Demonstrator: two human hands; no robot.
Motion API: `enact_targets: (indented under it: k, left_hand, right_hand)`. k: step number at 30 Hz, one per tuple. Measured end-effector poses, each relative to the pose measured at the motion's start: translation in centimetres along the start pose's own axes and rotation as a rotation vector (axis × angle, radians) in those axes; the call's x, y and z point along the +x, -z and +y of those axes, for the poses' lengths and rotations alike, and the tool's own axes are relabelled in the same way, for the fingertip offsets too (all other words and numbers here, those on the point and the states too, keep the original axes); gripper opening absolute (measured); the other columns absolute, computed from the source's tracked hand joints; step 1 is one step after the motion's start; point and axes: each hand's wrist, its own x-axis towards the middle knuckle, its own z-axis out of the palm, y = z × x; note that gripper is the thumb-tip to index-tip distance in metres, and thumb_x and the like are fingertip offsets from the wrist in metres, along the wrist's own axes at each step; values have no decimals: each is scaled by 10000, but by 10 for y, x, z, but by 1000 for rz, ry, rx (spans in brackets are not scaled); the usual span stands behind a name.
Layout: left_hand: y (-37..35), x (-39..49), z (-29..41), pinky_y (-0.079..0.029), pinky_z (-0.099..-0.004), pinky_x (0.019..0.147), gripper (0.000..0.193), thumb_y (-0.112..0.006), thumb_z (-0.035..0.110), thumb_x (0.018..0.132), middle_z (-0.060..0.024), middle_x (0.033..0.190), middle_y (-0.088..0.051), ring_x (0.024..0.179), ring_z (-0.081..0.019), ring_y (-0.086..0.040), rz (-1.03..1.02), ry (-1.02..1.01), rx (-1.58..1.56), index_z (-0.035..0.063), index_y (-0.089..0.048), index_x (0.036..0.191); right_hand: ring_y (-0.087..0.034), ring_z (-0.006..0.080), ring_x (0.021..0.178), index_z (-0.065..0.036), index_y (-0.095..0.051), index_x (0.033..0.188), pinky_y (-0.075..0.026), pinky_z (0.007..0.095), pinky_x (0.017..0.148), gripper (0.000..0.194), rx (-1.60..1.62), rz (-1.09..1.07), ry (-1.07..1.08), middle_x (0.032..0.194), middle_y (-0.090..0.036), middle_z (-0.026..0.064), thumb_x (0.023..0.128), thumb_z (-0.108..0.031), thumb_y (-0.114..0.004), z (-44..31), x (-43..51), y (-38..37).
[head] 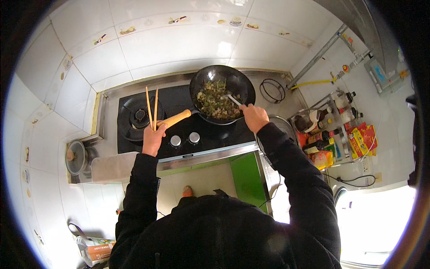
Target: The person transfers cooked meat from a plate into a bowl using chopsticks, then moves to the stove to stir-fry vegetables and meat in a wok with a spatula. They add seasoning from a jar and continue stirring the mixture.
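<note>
My left hand (pixel 154 138) grips a pair of wooden chopsticks (pixel 148 106), which point up and away from me. The same hand closes around the end of the wooden handle (pixel 176 119) of a black wok (pixel 247 82). Chopped greens mixed with small pale pieces (pixel 218 101) lie in the wok, which sits over the right side of a black gas hob (pixel 174 97). My right hand (pixel 256 116) is at the wok's right rim, holding a light-coloured utensil (pixel 233 100) whose far end is down in the food. That end is partly hidden.
Left of the wok is a bare burner (pixel 140 115); two knobs (pixel 184 139) sit at the hob's front. A black ring stand (pixel 272 90) lies at right, near a rack of condiment bottles (pixel 319 134). A lidded pot (pixel 75 156) and a pale board (pixel 112 167) are at left.
</note>
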Motion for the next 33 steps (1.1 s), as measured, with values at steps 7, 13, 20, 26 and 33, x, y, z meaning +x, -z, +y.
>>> enact_targets:
  k: [7,13,20,26,33]
  left_hand:
    - [0,0,-2,-397,-231,553,221,-690,160,890,9,723,-582,606,-60,-511,20,9,25,-20,-644,1009]
    - [-1,2,1,-402,-223,553,215,-695,157,890,8,742,-592,607,-56,-509,13,20,6,-15,-646,1011]
    - [0,1,1,-408,-228,553,234,-698,157,887,1,760,-599,611,-55,-508,16,19,19,-22,-644,1027]
    - [1,0,0,-405,-228,549,229,-688,150,885,-2,759,-601,608,-58,-514,5,25,31,-30,-642,1019]
    - [0,7,-13,-269,-219,337,265,-662,260,911,17,639,-536,389,-41,-375,3,-65,22,47,-642,1067]
  right_hand:
    - [-654,355,816,-122,-557,1285,-556,446,684,364,51,129,23,990,-630,194,923,-104,-522,12,10,20]
    - [-680,345,807,-69,-586,1210,-559,452,691,288,147,-18,-8,918,-659,189,936,-126,-515,-19,25,-5]
    - [-673,335,860,-95,-591,1206,-551,457,712,298,166,-5,-30,921,-674,182,923,-107,-496,-7,12,-5]
    - [-657,320,962,-204,-618,1234,-534,441,811,359,172,-53,-44,1051,-691,97,892,-142,-527,36,3,35]
    - [-686,345,850,-69,-729,845,-545,469,719,174,-25,-68,-63,936,-697,204,741,-61,-590,85,31,104]
